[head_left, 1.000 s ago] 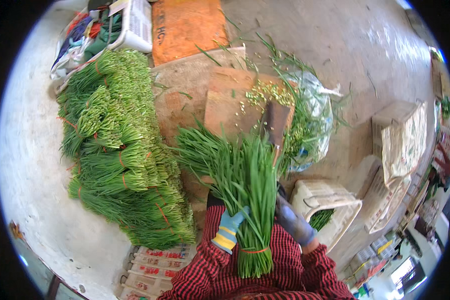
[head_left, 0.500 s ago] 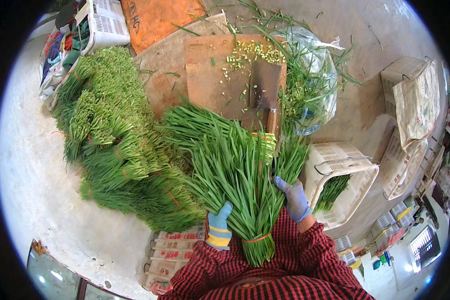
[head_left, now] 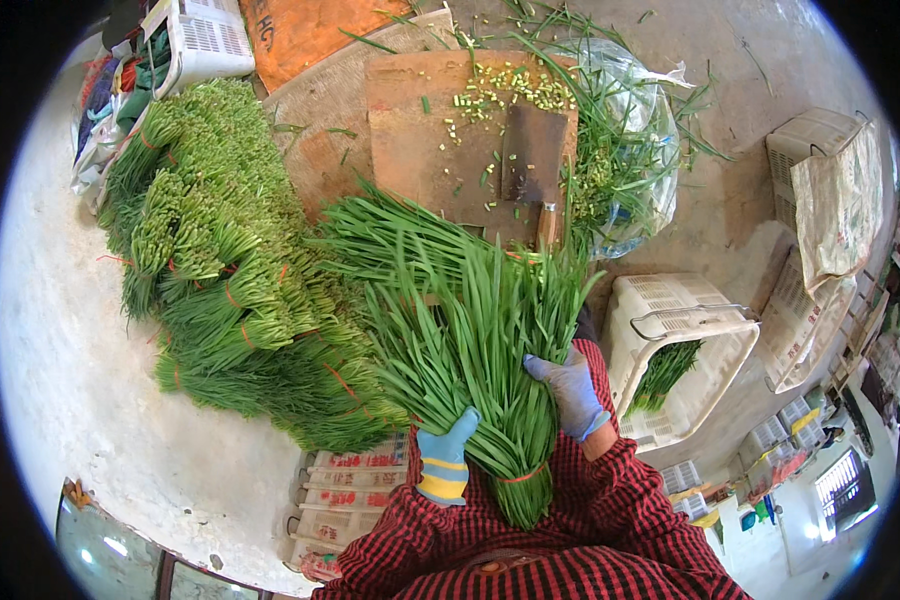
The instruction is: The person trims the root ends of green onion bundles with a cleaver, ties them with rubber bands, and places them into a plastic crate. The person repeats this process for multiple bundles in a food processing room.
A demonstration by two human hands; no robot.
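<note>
A big bunch of garlic chives stands before my chest, its long flat leaves fanning away from me. Near its lower end, a red band goes round it. My left hand, in a light blue glove with yellow bands, grips the leaves from the left. From the right, my right hand in a pale violet-blue glove presses its thumb over them; its fingers are mostly hidden behind. Beyond the bunch, more chives lie against a wooden cutting board. A cleaver rests on that board among cut stem bits.
Banded chive bunches are heaped at left. Leafy trimmings lie on a clear plastic bag right of the board. A white crate with chives inside sits at right, and another crate stands by my left elbow.
My right hand has moved inward and up, pushing the right-hand leaves toward the middle. The bunch looks narrower on that side. My left hand keeps its hold, shifted slightly.
</note>
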